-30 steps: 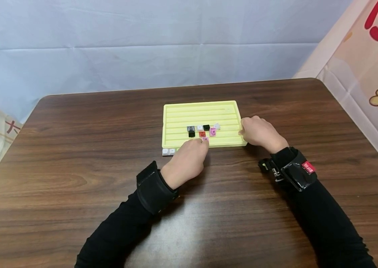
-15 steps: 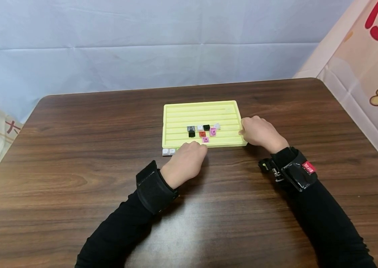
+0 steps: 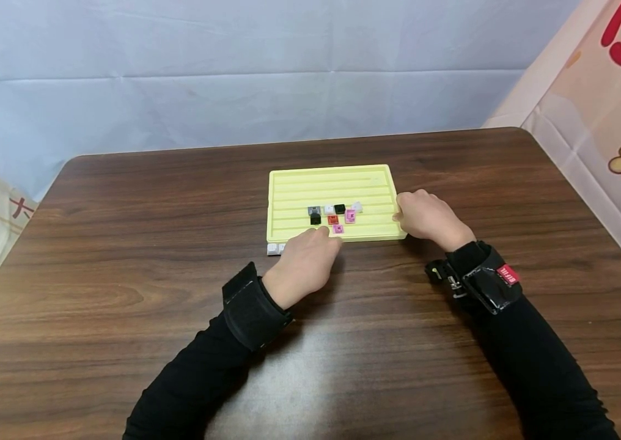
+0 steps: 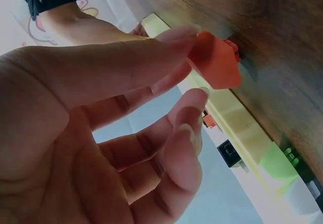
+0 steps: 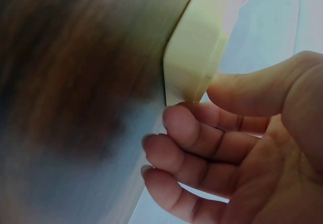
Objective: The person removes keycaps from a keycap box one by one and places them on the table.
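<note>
A yellow ridged tray [image 3: 332,183] lies on the table with several small keycaps on it, among them a red keycap [image 3: 333,220], a black keycap [image 3: 315,219] and a pink keycap [image 3: 338,229]. My left hand [image 3: 307,263] is at the tray's front edge; in the left wrist view its thumb and index finger pinch an orange keycap [image 4: 217,60] beside the tray wall. My right hand [image 3: 428,219] grips the tray's right side, thumb [image 5: 247,93] on the rim and fingers below. In the head view the left hand hides the orange keycap.
White keycaps [image 3: 272,249] stand along the tray's front edge, partly behind the left hand. A green keycap [image 4: 279,163] shows in that row in the left wrist view. The brown wooden table [image 3: 151,244] reaches back to a pale cloth [image 3: 233,104].
My left hand has drawn back slightly from the pink keycap, uncovering it, then shifted a little left over the front row. The right hand and the tray stay put.
</note>
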Demonstrator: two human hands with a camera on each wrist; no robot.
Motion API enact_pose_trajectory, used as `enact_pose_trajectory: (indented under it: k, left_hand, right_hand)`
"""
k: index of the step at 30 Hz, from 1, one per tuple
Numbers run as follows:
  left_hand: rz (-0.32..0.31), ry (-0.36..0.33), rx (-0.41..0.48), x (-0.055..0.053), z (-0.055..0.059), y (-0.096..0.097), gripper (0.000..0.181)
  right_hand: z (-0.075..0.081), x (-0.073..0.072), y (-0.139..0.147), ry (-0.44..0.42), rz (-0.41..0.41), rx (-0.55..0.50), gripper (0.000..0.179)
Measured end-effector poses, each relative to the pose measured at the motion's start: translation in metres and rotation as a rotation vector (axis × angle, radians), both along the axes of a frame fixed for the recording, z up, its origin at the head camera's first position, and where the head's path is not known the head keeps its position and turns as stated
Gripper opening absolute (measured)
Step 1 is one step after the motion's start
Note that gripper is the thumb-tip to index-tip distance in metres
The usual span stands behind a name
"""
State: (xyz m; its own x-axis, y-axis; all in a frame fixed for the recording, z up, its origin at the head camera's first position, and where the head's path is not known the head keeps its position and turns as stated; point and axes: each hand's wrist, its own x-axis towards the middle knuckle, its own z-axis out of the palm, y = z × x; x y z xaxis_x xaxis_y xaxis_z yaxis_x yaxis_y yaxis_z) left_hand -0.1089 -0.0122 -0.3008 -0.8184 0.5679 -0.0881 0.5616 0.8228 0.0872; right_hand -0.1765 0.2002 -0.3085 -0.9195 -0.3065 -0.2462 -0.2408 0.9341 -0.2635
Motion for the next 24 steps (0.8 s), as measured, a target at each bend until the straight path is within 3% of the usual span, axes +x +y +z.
enact_pose_trajectory:
  k: [12,24]
  left_hand:
    - [0.022,0.019,0.022,-0.005,-0.004,-0.002,0.019]
    - [0.042,0.097,0.057,-0.009,-0.010,-0.006,0.016]
  right_hand:
    - [0.000,-0.001,-0.001,0.004,-0.003,0.004,0.012]
    - [-0.001,0.000,0.001,-0.013,-0.005,-0.003,0.012]
